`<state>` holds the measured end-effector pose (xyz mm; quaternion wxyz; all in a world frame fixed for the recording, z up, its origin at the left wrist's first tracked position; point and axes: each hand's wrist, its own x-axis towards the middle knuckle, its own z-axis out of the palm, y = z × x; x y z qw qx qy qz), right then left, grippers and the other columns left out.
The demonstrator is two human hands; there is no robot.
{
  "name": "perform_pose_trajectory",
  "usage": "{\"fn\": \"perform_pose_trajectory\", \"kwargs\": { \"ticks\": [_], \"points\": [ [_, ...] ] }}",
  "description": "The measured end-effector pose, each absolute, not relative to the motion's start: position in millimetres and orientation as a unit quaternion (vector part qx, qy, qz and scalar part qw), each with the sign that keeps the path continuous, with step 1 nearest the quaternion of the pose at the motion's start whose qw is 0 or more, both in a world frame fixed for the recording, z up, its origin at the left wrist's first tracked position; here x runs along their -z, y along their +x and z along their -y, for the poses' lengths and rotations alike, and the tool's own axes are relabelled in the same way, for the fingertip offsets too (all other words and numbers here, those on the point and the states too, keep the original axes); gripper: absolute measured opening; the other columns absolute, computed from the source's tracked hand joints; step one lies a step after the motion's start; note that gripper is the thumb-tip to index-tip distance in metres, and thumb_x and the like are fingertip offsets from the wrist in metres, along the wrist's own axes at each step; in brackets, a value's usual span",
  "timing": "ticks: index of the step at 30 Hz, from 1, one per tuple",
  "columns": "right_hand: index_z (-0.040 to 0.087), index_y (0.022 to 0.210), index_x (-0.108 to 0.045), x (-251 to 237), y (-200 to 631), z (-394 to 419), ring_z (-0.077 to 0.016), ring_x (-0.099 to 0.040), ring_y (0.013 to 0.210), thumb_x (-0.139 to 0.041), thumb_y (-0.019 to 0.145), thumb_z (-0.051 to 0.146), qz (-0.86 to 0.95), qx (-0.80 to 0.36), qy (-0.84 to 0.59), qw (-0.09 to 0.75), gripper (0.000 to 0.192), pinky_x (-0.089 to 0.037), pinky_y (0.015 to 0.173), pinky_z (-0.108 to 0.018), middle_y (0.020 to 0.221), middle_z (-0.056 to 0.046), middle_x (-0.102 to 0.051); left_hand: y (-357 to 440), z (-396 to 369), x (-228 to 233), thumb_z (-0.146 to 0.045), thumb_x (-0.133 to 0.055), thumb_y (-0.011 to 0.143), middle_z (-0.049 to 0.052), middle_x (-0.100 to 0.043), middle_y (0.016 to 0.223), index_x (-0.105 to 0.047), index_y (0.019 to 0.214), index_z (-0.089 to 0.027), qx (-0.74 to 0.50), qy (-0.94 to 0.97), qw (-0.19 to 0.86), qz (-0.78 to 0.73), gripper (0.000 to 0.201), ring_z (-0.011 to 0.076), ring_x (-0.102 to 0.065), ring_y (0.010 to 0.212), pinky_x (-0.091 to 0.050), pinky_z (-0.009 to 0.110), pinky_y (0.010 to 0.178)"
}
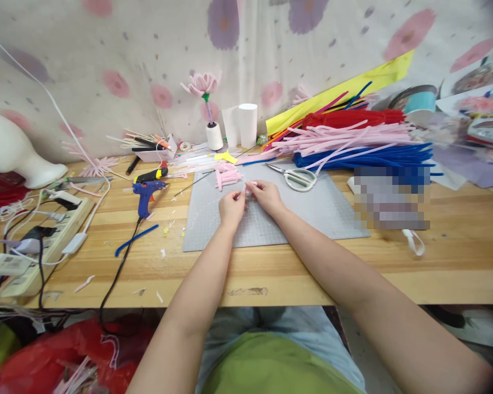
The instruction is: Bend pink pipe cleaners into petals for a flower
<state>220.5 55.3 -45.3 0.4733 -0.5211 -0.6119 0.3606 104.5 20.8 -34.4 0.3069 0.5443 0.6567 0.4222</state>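
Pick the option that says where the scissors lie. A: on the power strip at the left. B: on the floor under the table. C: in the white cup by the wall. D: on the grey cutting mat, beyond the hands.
D: the scissors lie flat on the far part of the grey cutting mat, just beyond the right hand.

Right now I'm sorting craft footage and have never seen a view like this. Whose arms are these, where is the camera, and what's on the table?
The camera sits on a person's head, looking down at their own bare arms. The left hand and right hand pinch a short pink pipe cleaner piece together over a grey cutting mat. On the wooden table lie scissors, a blue glue gun, cut pink pieces, and bundles of pipe cleaners. A power strip sits at the left.
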Motion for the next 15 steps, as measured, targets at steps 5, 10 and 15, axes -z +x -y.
{"fn": "perform_pose_trajectory", "kwargs": {
  "ticks": [5,10,15],
  "points": [
    [0.015,0.068,-0.063,44.2,220.3,-54.9,-0.0122,-0.052,0.058,-0.050,0.075,0.047,0.615,-0.360,-0.520,0.471,0.035,-0.036,0.053,-0.022,0.063,-0.001,-0.062,104.7,-20.1,32.2,-0.042,-0.050,0.078,0.001,-0.060,0.051,-0.066,0.075,-0.018,-0.412,0.546,0.304,-0.663,0.029,0.0141,-0.060,0.053,-0.042,0.024,0.055],
    [0.015,0.068,-0.064,43.3,220.6,-54.0,-0.0121,-0.053,0.058,-0.050,0.075,0.048,0.615,-0.358,-0.527,0.465,0.036,-0.035,0.053,-0.021,0.063,-0.002,-0.063,104.6,-20.2,33.2,-0.043,-0.050,0.078,0.001,-0.061,0.053,-0.066,0.075,-0.018,-0.405,0.550,0.302,-0.665,0.030,0.0140,-0.060,0.054,-0.042,0.024,0.057],
    [0.015,0.071,-0.066,45.1,221.2,-55.1,-0.0125,-0.055,0.060,-0.050,0.076,0.046,0.620,-0.350,-0.527,0.464,0.035,-0.036,0.054,-0.021,0.065,-0.002,-0.065,104.7,-20.6,33.7,-0.043,-0.050,0.077,0.001,-0.060,0.053,-0.066,0.074,-0.018,-0.411,0.548,0.306,-0.661,0.029,0.0135,-0.059,0.052,-0.042,0.024,0.057]
  ]
}}
